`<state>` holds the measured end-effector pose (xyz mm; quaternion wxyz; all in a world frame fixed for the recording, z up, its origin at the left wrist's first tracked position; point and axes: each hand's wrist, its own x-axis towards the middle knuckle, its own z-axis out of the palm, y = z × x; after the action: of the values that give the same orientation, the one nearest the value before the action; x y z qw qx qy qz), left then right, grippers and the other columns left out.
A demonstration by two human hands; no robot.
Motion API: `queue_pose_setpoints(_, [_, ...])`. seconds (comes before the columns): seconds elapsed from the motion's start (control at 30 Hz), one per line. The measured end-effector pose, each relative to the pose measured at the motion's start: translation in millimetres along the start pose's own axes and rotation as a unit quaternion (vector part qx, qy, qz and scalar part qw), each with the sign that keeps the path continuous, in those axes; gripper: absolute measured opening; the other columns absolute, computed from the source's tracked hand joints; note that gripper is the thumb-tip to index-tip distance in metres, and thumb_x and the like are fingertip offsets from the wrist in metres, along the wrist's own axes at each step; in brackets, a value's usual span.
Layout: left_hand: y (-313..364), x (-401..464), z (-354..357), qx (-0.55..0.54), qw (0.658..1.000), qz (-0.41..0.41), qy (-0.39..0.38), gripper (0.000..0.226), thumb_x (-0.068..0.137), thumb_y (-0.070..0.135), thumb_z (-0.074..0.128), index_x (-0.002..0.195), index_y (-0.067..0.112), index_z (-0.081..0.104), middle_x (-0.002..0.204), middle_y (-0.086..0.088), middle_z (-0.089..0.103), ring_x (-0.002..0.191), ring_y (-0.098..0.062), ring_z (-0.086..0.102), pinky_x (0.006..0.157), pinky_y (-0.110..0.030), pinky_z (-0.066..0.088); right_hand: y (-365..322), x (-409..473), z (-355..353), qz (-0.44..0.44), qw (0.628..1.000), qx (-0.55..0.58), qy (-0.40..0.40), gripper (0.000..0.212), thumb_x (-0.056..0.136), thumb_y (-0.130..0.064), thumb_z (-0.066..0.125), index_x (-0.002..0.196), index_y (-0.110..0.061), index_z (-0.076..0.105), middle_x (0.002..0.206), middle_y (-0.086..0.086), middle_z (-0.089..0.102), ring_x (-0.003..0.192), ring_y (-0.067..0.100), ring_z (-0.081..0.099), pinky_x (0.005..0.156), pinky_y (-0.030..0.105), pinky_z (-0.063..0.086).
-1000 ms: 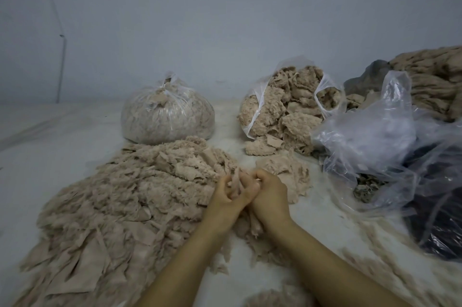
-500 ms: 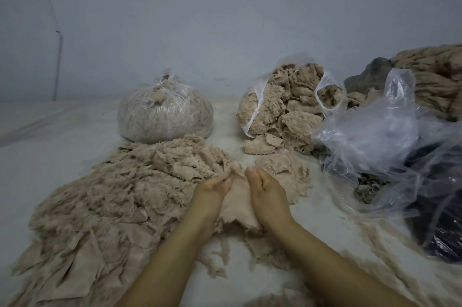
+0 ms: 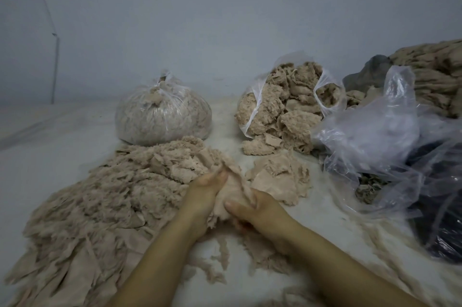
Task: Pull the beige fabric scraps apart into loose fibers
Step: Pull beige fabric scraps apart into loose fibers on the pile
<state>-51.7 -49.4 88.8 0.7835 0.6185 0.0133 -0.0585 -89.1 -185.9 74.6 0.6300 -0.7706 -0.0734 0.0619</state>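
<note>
Pale wall (image 3: 225, 19) and a white surface (image 3: 62, 136) are seen from the head view. One beige scrap (image 3: 231, 194) is gripped between the left hand (image 3: 207, 189) and the right hand (image 3: 260, 209), fingers curled round it. A large pile of scraps (image 3: 105, 201) lies just left, many still whole. Judged from a tied bag (image 3: 162, 116) and an open bag (image 3: 282, 111), some work is done; much remains.
</note>
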Motion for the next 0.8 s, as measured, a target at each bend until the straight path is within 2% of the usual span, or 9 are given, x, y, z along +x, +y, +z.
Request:
queue_pose_setpoints(0.1, [8,8,-14,-0.033,0.993,0.026,0.114,0.022,0.097,0.019,0.050,0.096,0.011,0.071,0.076,-0.010,0.073,0.068,-0.025,0.069,0.064,-0.034,0.057,11,-1,-5,0.008,1.000,0.007,-0.002,0.040,0.091,-0.027,0.063,0.057,-0.015,0.048,0.042,-0.007,0.046,0.037,0.007,0.031,0.040,0.018,0.028])
queue_pose_setpoints(0.2, [16,8,-30,-0.042,0.992,0.023,0.114,0.036,0.097,0.014,0.050,0.072,0.016,0.076,0.066,-0.009,0.072,0.056,-0.021,0.069,0.046,-0.026,0.053,20,-7,-18,0.031,0.998,-0.052,-0.036,0.034,0.086,-0.037,0.067,0.065,-0.013,0.057,0.041,-0.007,0.044,0.037,0.008,0.030,0.040,0.019,0.026])
queue_pose_setpoints(0.27, [15,4,-28,-0.003,0.997,0.004,0.077,0.033,0.096,0.009,0.051,0.072,0.009,0.073,0.055,-0.010,0.068,0.044,-0.017,0.064,0.038,-0.020,0.047,16,-6,-20,0.029,0.998,-0.059,-0.015,0.038,0.074,-0.054,0.069,0.069,-0.017,0.060,0.052,-0.005,0.054,0.043,0.009,0.043,0.046,0.020,0.036])
queue_pose_setpoints(0.33, [10,-1,-17,0.036,0.999,-0.023,-0.002,0.026,0.094,0.014,0.054,0.076,0.003,0.070,0.063,-0.014,0.070,0.051,-0.018,0.067,0.045,-0.020,0.051,9,1,-15,0.010,0.999,-0.030,0.039,0.048,0.061,-0.065,0.068,0.085,-0.025,0.059,0.069,-0.007,0.061,0.056,0.007,0.057,0.055,0.021,0.044])
queue_pose_setpoints(0.4, [4,-4,-7,0.044,0.993,-0.056,-0.094,0.023,0.092,0.015,0.057,0.080,0.004,0.074,0.080,-0.017,0.073,0.067,-0.022,0.071,0.056,-0.025,0.056,4,11,-7,-0.014,0.997,-0.001,0.070,0.038,0.069,-0.053,0.075,0.093,-0.031,0.056,0.075,-0.011,0.062,0.062,0.000,0.063,0.057,0.017,0.046])
queue_pose_setpoints(0.47, [2,-5,-2,0.065,0.988,-0.069,-0.121,0.016,0.090,0.005,0.057,0.084,0.007,0.072,0.083,-0.017,0.072,0.069,-0.022,0.069,0.058,-0.026,0.056,3,20,-1,-0.036,0.990,0.033,0.130,0.015,0.085,-0.027,0.071,0.088,-0.022,0.058,0.076,-0.004,0.064,0.066,0.012,0.061,0.062,0.026,0.048])
queue_pose_setpoints(0.57, [2,1,-6,0.104,0.992,-0.068,-0.031,0.023,0.092,-0.003,0.048,0.077,0.010,0.060,0.066,-0.009,0.061,0.053,-0.016,0.057,0.047,-0.024,0.051,8,28,-6,-0.023,0.971,0.099,0.216,0.014,0.094,-0.014,0.057,0.089,-0.001,0.058,0.074,0.009,0.057,0.068,0.021,0.050,0.063,0.033,0.040])
queue_pose_setpoints(0.67, [0,3,-9,0.112,0.992,-0.061,-0.006,0.023,0.096,0.002,0.044,0.082,0.011,0.060,0.064,-0.005,0.058,0.048,-0.011,0.051,0.041,-0.020,0.047,12,30,-11,-0.022,0.969,0.078,0.233,0.029,0.097,-0.026,0.053,0.078,-0.005,0.060,0.070,0.008,0.053,0.065,0.019,0.047,0.064,0.031,0.038])
queue_pose_setpoints(0.8, [-8,8,-6,0.180,0.982,0.047,0.030,0.010,0.097,0.019,0.051,0.090,0.017,0.059,0.064,0.004,0.058,0.050,-0.008,0.047,0.039,-0.016,0.037,13,35,-18,-0.051,0.956,-0.005,0.290,0.042,0.098,-0.034,0.048,0.068,-0.004,0.048,0.062,0.006,0.042,0.058,0.015,0.039,0.056,0.028,0.031])
